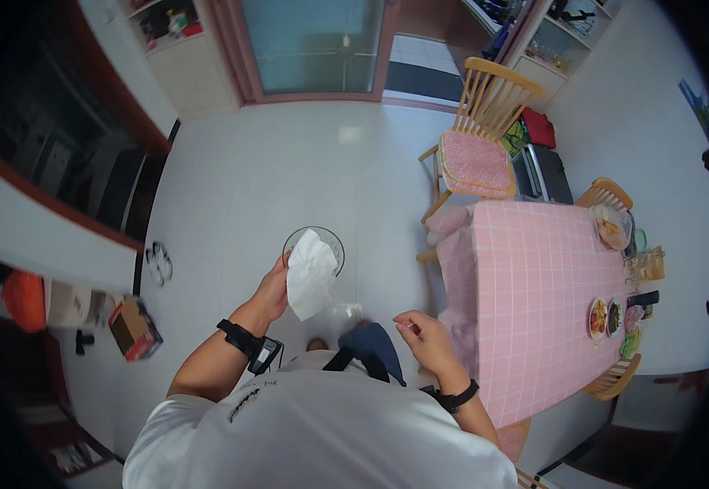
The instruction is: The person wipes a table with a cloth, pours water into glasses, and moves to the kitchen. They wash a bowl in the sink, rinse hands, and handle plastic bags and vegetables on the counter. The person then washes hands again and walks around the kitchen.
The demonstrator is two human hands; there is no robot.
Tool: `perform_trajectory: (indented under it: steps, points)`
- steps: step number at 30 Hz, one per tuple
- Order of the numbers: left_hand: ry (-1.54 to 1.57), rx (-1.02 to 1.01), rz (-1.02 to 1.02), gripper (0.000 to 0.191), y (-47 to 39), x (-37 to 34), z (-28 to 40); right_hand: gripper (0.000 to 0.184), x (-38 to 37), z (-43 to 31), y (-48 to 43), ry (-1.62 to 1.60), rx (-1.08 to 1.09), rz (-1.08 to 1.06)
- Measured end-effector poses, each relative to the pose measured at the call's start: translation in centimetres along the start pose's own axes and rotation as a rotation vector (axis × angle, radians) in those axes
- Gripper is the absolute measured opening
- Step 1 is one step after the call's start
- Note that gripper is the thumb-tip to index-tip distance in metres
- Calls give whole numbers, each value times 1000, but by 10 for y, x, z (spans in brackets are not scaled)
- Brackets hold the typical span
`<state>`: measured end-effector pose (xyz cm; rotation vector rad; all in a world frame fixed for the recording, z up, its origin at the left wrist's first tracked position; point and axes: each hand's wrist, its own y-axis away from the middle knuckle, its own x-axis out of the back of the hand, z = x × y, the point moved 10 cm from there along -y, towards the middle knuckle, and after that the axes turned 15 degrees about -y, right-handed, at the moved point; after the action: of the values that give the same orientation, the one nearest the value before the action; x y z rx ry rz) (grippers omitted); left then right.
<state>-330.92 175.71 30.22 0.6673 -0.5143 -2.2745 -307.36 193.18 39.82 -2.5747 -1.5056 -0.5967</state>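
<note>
My left hand (276, 290) grips a round clear glass bowl (340, 249) by its near left side, out over the floor in front of me. A crumpled white paper towel or cloth (310, 278) drapes across the bowl and hangs past its near rim, covering much of the bowl and some of my fingers. Nothing shows in my right hand (425, 339), which hovers with loosely curled fingers between my body and the table (532, 293) with its pink checked tablecloth. Dark straps circle both wrists, and a small device sits on the left one.
Two plates of food (598, 319) and a plastic bag (612, 227) rest on the table's far right side. A wooden chair (480, 134) with a pink cushion stands beyond the table. On the left floor are shoes (159, 264) and an open cardboard box (134, 328). Ahead is a glass sliding door (315, 46).
</note>
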Motion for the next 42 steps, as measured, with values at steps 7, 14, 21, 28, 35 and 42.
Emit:
perform_trajectory:
  steps: [7, 14, 21, 28, 35, 42]
  points:
    - [28, -50, -74, 43, -190, -20, 95, 12, 75, 47, -176, -48, -48, 102]
    - [44, -71, -103, 48, -342, -55, 223, 13, 146, -21, -405, 46, 114, 51]
    - [37, -114, -193, 44, -499, -83, 343, 13, 182, -47, -613, 91, 187, 16]
    - [-60, -18, -280, 47, -668, -108, 458, 14, 223, -42, -762, 30, 50, 49]
    - [-155, -48, -463, 47, -848, -199, 559, 17, 323, -11, -878, -271, -102, 258]
    - [-95, -53, -558, 46, -981, -289, 629, 21, 407, -16, -1023, -488, -74, 220]
